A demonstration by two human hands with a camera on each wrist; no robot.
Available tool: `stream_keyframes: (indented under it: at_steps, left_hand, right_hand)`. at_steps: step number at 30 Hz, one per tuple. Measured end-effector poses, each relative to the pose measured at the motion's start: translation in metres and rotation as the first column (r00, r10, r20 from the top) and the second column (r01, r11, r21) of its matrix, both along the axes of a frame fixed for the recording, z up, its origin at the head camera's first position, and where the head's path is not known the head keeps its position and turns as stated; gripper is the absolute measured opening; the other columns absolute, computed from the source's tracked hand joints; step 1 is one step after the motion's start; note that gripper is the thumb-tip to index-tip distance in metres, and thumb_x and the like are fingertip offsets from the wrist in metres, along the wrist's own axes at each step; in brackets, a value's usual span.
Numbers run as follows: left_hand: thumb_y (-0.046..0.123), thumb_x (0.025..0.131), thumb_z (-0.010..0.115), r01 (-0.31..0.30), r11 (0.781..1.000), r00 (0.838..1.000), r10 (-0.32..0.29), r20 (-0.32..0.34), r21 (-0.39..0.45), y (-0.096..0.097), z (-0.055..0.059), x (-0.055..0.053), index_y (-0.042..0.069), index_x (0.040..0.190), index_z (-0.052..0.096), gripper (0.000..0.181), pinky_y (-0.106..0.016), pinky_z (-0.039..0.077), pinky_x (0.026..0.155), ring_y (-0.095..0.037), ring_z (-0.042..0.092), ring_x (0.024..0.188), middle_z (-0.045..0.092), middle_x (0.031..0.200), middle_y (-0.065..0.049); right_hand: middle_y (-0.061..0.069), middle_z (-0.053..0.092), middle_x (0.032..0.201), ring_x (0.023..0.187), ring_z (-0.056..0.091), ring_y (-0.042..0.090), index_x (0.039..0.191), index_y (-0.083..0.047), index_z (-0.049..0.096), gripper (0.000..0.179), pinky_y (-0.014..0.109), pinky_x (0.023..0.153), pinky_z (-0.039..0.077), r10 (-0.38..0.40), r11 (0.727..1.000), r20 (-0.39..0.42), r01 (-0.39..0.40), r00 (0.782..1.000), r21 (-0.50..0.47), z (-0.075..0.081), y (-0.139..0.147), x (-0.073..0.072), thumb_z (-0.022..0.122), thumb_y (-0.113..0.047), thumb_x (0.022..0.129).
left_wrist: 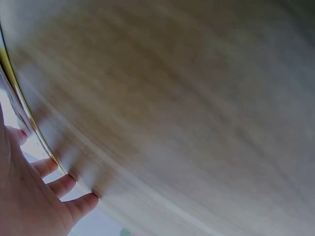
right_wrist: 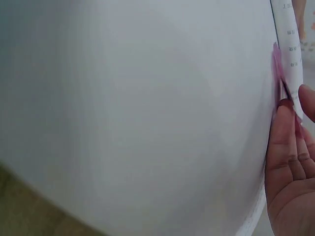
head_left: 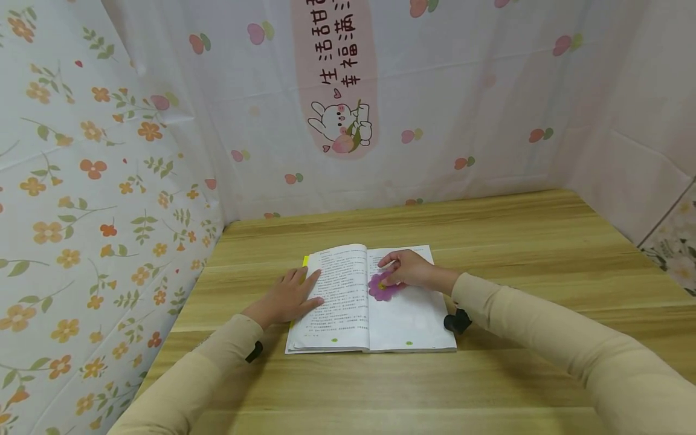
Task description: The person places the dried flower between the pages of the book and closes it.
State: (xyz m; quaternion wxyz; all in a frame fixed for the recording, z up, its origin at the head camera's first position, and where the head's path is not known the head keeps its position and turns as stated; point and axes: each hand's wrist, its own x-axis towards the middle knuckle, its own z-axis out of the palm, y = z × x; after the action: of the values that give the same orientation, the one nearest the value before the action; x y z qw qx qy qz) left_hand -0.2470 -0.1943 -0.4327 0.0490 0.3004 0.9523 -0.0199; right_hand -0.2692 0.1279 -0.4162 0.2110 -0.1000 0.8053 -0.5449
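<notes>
An open book (head_left: 340,302) lies on the table, with printed text on its left page and a mostly white right page. My left hand (head_left: 288,296) rests on the left page's outer edge, fingers spread; the left wrist view shows its fingertips (left_wrist: 88,201) by the book's yellow edge. Over the right page, near the spine, my right hand (head_left: 411,270) holds a purple flower (head_left: 383,286) with a yellow centre between its fingers. In the right wrist view the flower (right_wrist: 277,69) appears edge-on close to the page, partly hidden by the fingers.
The wooden table (head_left: 348,386) extends around the book. A white curtain (head_left: 462,90) with fruit prints and a rabbit drawing hangs behind it. Floral cloth (head_left: 81,211) covers the left side. A dark wrist device (head_left: 458,321) sits under the right sleeve.
</notes>
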Motion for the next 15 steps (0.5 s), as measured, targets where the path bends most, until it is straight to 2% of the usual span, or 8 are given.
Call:
stream_keyframes:
  at_steps: [8,12,15]
  left_hand:
    - [0.055,0.1,0.04,0.004,1.0,1.0,-0.004,-0.005,0.0,0.0,0.003,0.001,0.007,0.155,0.024,0.074,-0.059,0.033,0.102,-0.044,0.031,0.133,0.03,0.147,-0.027]
    - [0.054,0.1,0.041,0.015,1.0,1.0,-0.014,-0.014,0.004,0.0,0.003,0.002,0.006,0.154,0.026,0.073,-0.059,0.034,0.101,-0.045,0.033,0.132,0.031,0.146,-0.028]
    - [0.055,0.1,0.04,0.015,1.0,1.0,-0.015,-0.015,-0.009,0.0,0.003,0.002,0.007,0.154,0.025,0.074,-0.058,0.035,0.101,-0.045,0.033,0.132,0.031,0.146,-0.028]
  right_hand:
    - [0.011,0.065,0.1,0.082,0.061,0.02,0.12,0.003,0.06,0.043,0.03,0.067,0.053,0.054,0.989,-0.128,-0.035,0.99,0.144,0.01,0.004,0.003,0.077,-0.003,0.082]
    - [0.012,0.066,0.104,0.094,0.062,0.023,0.12,0.005,0.06,0.042,0.032,0.074,0.053,0.093,0.978,-0.213,-0.05,0.973,0.201,0.013,0.012,0.001,0.076,-0.001,0.082]
    - [0.013,0.065,0.103,0.097,0.061,0.026,0.119,0.007,0.061,0.041,0.035,0.082,0.052,0.116,0.97,-0.284,-0.047,0.952,0.237,0.015,0.021,-0.003,0.076,-0.002,0.082]
